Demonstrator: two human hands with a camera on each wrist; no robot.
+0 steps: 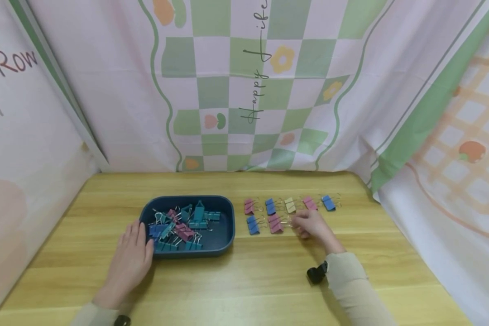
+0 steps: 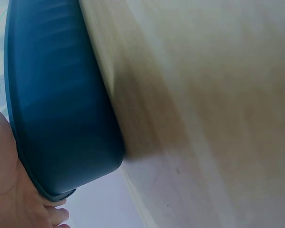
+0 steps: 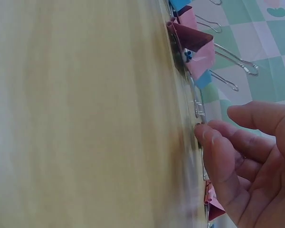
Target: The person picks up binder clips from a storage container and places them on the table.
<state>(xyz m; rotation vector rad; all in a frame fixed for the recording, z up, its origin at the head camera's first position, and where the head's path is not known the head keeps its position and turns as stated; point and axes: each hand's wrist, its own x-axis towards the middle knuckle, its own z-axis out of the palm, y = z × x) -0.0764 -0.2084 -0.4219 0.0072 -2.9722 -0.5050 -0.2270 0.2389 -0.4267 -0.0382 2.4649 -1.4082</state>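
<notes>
My left hand [image 1: 131, 253] rests along the left side of the dark blue tray [image 1: 224, 246], its fingers straight by the rim. Teal, pink and blue binder clips lie jumbled in the tray. Over on the right, my right hand [image 1: 311, 225] is low over the table beside a pink binder clip [image 1: 275, 224], fingertips at its wire handles. In the right wrist view the thumb stands apart from the loosely bent fingers [image 3: 223, 156], with nothing between them. Left of that pink clip lies a blue binder clip [image 1: 253, 225].
Behind these two clips runs a row of several binder clips: pink [image 1: 249, 206], blue [image 1: 270, 206], yellow [image 1: 290, 205], pink [image 1: 310, 203] and blue [image 1: 328, 203]. The wooden table [image 1: 244, 290] ends at a printed curtain [image 1: 244, 90] at the back, with more cloth along both sides.
</notes>
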